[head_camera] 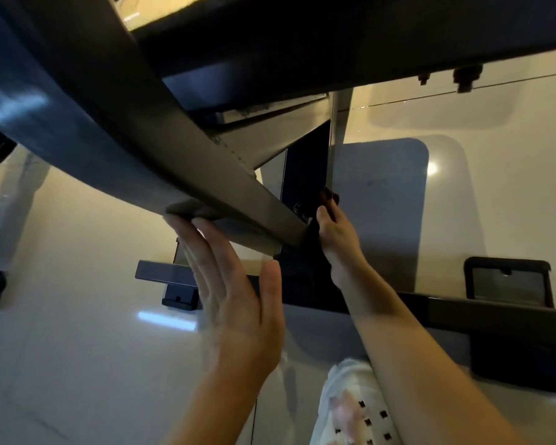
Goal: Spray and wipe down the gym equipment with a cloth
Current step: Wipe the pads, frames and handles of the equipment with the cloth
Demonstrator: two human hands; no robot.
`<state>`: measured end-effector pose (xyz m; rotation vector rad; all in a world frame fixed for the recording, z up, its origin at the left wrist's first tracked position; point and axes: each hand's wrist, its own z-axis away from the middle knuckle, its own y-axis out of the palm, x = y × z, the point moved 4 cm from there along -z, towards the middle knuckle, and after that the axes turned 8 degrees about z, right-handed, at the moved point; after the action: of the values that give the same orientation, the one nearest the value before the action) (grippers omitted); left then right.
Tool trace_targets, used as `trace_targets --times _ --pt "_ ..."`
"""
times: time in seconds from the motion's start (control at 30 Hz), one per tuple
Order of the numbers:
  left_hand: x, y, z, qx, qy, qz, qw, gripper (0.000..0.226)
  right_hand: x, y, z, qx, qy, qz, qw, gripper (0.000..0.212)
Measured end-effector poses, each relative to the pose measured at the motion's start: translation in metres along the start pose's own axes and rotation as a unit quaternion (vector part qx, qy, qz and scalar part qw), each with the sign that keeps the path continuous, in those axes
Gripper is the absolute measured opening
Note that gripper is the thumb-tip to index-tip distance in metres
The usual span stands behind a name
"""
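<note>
ITEM: gym machine frame, seen from below; wipe-down in progress.

- Slanted frame beam (161, 155): grey metal, runs upper left to centre, meets the upright post (336, 123) near the joint.
- Left hand (235, 284): fingers straight, released, holds nothing; fingertips press the beam's underside, prob. as a brace.
- Right hand (334, 232): reaches to the joint, fingers curled round a dark cloth (329, 195), pressed vs. post/beam junction. Cloth mostly hidden behind fingers.
- Spray bottle: not in view.
- Seat pad (334, 43) overhead, bolts on underside.
- Floor (77, 348): glossy, pale.

RISKS (judgement):
- Tight joint w/ bolts and brackets: cloth could snag, fingers could get pinched or scraped.
- Cloth is small in the grip; could slip out and drop to the floor.
- Awkward low reach: corners may get missed; head close to beam.
</note>
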<state>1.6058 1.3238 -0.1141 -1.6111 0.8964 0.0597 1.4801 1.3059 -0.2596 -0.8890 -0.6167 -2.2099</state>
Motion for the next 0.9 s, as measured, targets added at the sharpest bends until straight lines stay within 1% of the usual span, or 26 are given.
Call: trace_targets --times 0.1,0.17,0.23,0.27,0.33,0.37,0.4,0.47,0.57,0.6,0.67,0.73,0.8,0.83,0.9 --pt "0.010 -0.004 0.010 0.036 0.006 -0.007 0.999 0.063 0.000 0.006 0.034 -0.006 -0.018 0.006 1.000 0.039" --pt "0.018 -0.003 0.021 0.059 0.007 -0.013 0.998 0.063 0.001 0.010 0.058 -0.026 -0.036 0.011 0.999 0.039" --pt "0.026 -0.005 0.031 0.052 -0.008 0.010 0.999 0.064 -0.001 0.015 0.083 -0.037 -0.054 0.010 0.998 0.039" --pt "0.030 -0.008 0.035 0.041 -0.020 0.030 0.998 0.063 -0.002 0.019 0.095 -0.039 -0.079 0.005 0.996 0.040" --pt "0.034 -0.016 0.039 0.018 -0.038 0.068 0.997 0.060 -0.004 0.029 0.119 -0.047 -0.153 0.011 0.987 0.043" --pt "0.035 -0.021 0.042 0.008 -0.044 0.088 0.995 0.058 -0.002 0.034 0.131 -0.057 -0.206 0.030 0.977 0.045" --pt "0.035 -0.027 0.044 -0.002 -0.048 0.107 0.993 0.056 0.002 0.040 0.142 -0.073 -0.265 0.058 0.960 0.046" --pt "0.037 -0.039 0.049 -0.029 -0.047 0.126 0.990 0.053 0.014 0.051 0.158 -0.109 -0.375 0.106 0.914 0.048" --pt "0.039 -0.049 0.054 -0.078 -0.052 0.137 0.986 0.053 0.053 0.062 0.176 -0.124 -0.530 0.141 0.827 0.054" --pt "0.039 -0.052 0.054 -0.091 -0.056 0.151 0.983 0.052 0.072 0.062 0.181 -0.127 -0.581 0.154 0.789 0.054" --pt "0.033 -0.059 0.051 -0.111 -0.046 0.180 0.976 0.048 0.116 0.063 0.189 -0.144 -0.680 0.199 0.691 0.047" --pt "0.026 -0.065 0.049 -0.129 -0.049 0.208 0.968 0.044 0.153 0.065 0.196 -0.189 -0.747 0.290 0.568 0.041" --pt "0.019 -0.068 0.047 -0.138 -0.075 0.248 0.956 0.043 0.173 0.071 0.201 -0.247 -0.766 0.405 0.434 0.042" --pt "0.015 -0.070 0.046 -0.140 -0.078 0.260 0.952 0.044 0.175 0.073 0.201 -0.265 -0.757 0.449 0.393 0.044" --pt "0.008 -0.076 0.043 -0.147 -0.063 0.268 0.950 0.046 0.166 0.075 0.198 -0.273 -0.725 0.527 0.350 0.051"
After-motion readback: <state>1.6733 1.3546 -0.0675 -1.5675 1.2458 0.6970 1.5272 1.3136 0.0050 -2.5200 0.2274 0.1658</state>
